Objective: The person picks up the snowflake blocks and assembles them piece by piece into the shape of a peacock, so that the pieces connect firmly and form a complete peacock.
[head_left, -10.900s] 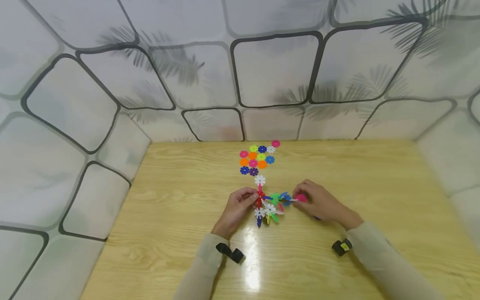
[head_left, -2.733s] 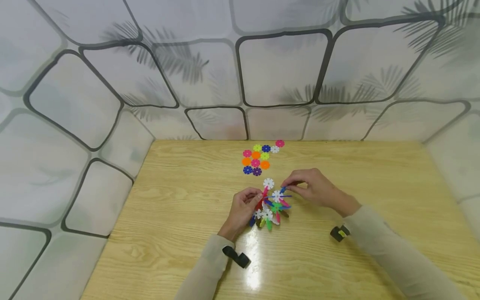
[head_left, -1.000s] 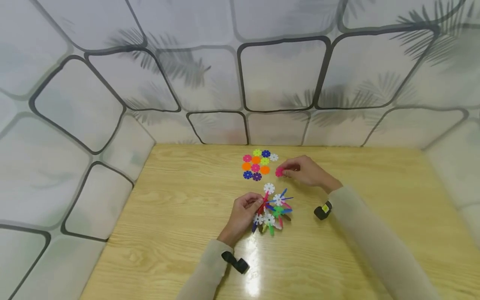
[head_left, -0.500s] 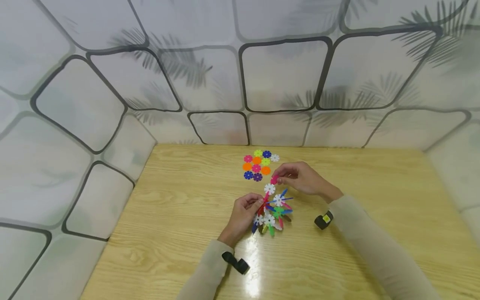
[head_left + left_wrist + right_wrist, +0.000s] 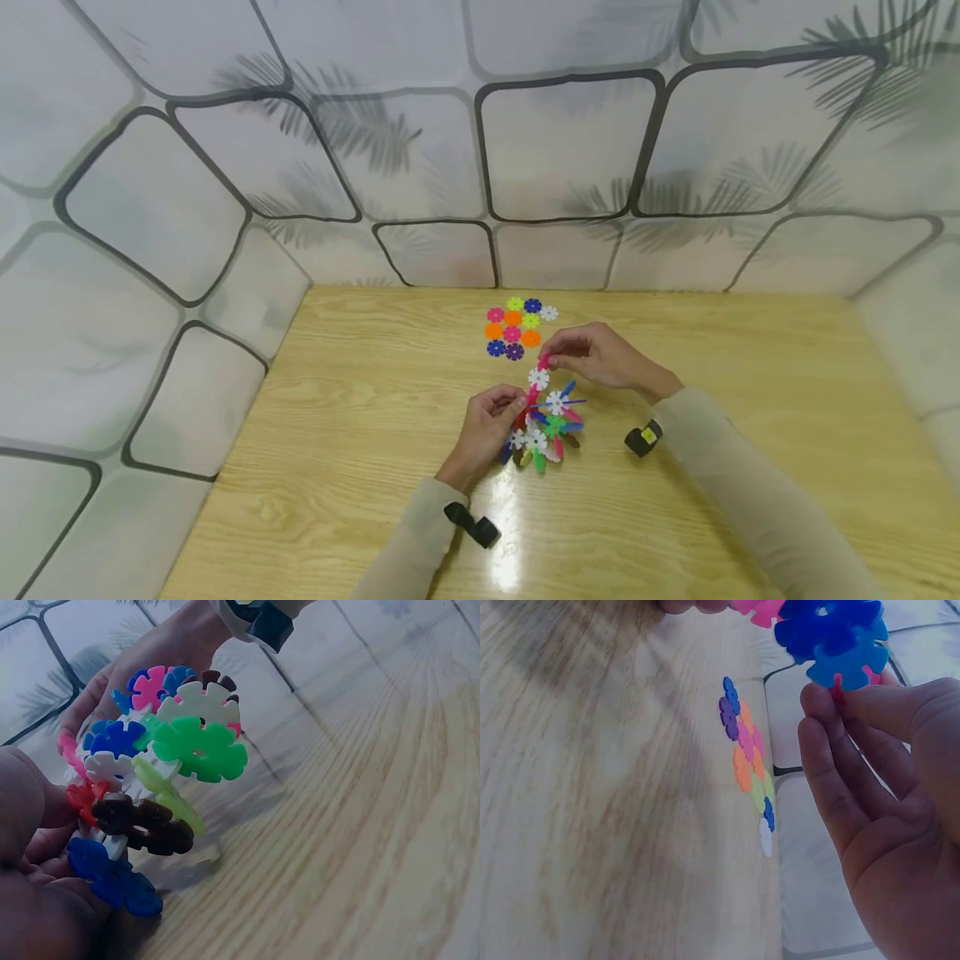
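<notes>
My left hand [image 5: 483, 425] pinches a red notched disc on the left side of a cluster of interlocking plastic snowflake discs [image 5: 555, 427]. In the left wrist view the cluster shows a green disc [image 5: 200, 750], a brown disc [image 5: 142, 825] and a blue disc [image 5: 116, 877] near the palm. A white disc [image 5: 538, 379] sticks up at the far end of the cluster. My right hand [image 5: 600, 357] pinches a pink snowflake disc [image 5: 543, 362] edge-on, right at the rim of that white disc. The right wrist view shows blue discs [image 5: 829, 630] overlapping the pinching fingertips.
Loose snowflake discs lie flat beyond the hands, among them an orange one [image 5: 493, 331], a purple one [image 5: 514, 352] and a white one [image 5: 549, 313]. They rest on a wooden table [image 5: 360, 375] that ends at a patterned wall [image 5: 562, 150].
My right hand has taken the pink disc from the back of the table, brought it to the white disc and turned it edge-on. Earlier it worked at the cluster's right side. My left hand keeps its hold.
</notes>
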Demonstrator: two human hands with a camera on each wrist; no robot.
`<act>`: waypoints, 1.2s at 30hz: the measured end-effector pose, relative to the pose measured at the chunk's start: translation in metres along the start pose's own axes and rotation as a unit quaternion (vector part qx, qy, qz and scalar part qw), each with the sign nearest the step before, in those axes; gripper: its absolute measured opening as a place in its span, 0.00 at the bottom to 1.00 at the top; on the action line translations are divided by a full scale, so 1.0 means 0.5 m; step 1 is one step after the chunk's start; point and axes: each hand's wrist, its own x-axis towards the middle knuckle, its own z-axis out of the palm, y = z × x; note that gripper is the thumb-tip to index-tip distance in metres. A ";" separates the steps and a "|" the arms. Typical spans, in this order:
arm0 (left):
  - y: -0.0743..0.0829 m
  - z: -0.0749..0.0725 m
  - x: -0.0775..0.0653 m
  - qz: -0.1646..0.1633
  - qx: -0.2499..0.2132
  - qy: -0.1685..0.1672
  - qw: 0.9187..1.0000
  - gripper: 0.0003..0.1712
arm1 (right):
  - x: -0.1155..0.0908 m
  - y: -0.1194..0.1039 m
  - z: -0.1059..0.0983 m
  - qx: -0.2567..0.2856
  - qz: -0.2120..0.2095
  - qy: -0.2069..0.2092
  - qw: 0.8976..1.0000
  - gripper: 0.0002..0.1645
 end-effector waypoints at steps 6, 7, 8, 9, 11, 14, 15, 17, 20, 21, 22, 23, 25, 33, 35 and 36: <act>-0.001 0.005 -0.002 0.011 0.000 0.016 1.000 0.10 | 0.011 -0.011 0.002 -0.008 0.004 -0.005 1.000 0.07; -0.002 0.006 -0.001 0.013 0.001 0.016 1.000 0.10 | 0.012 -0.012 0.002 -0.009 0.003 -0.004 1.000 0.07; -0.003 0.007 0.000 0.015 0.002 0.016 1.000 0.10 | 0.012 -0.013 0.003 -0.010 0.002 -0.002 1.000 0.07; -0.004 0.007 0.000 0.017 0.004 0.017 1.000 0.10 | 0.013 -0.015 0.004 -0.014 -0.001 0.000 1.000 0.07; -0.007 0.009 0.002 0.018 0.002 0.019 1.000 0.10 | 0.015 -0.016 0.006 -0.024 -0.008 0.005 1.000 0.07; -0.009 0.010 0.003 0.020 -0.003 0.023 1.000 0.11 | 0.016 -0.019 0.011 -0.039 -0.018 0.015 0.999 0.07; -0.010 0.010 0.003 0.017 -0.005 0.027 0.999 0.11 | 0.016 -0.018 0.013 -0.046 -0.020 0.018 0.999 0.06; -0.012 0.010 0.003 0.012 -0.010 0.033 0.999 0.11 | 0.013 -0.021 0.016 -0.055 -0.019 0.023 0.998 0.06; -0.013 0.010 0.002 0.006 -0.016 0.039 0.999 0.10 | 0.006 -0.023 0.020 -0.068 -0.012 0.028 0.997 0.06; -0.013 0.009 0.002 0.006 -0.016 0.041 0.999 0.10 | 0.004 -0.022 0.021 -0.068 -0.010 0.027 0.997 0.06; -0.013 0.009 0.002 0.007 -0.018 0.041 0.999 0.10 | 0.002 -0.023 0.022 -0.064 -0.009 0.025 0.998 0.06; -0.011 0.008 0.001 0.008 -0.018 0.040 0.999 0.10 | 0.001 -0.022 0.022 -0.061 -0.008 0.024 0.998 0.06; -0.009 0.006 0.000 0.009 -0.018 0.038 0.999 0.10 | -0.001 -0.020 0.023 -0.049 -0.009 0.022 0.999 0.06; -0.009 0.003 0.004 0.001 -0.019 0.017 1.000 0.12 | 0.009 0.004 0.010 -0.067 -0.007 0.029 0.997 0.11; -0.011 0.003 0.005 0.007 -0.019 0.010 1.000 0.12 | 0.020 0.022 0.000 -0.087 0.007 0.043 0.995 0.18; -0.011 0.002 0.005 0.011 -0.021 0.005 1.000 0.12 | 0.027 0.032 -0.006 -0.100 0.014 0.050 0.994 0.21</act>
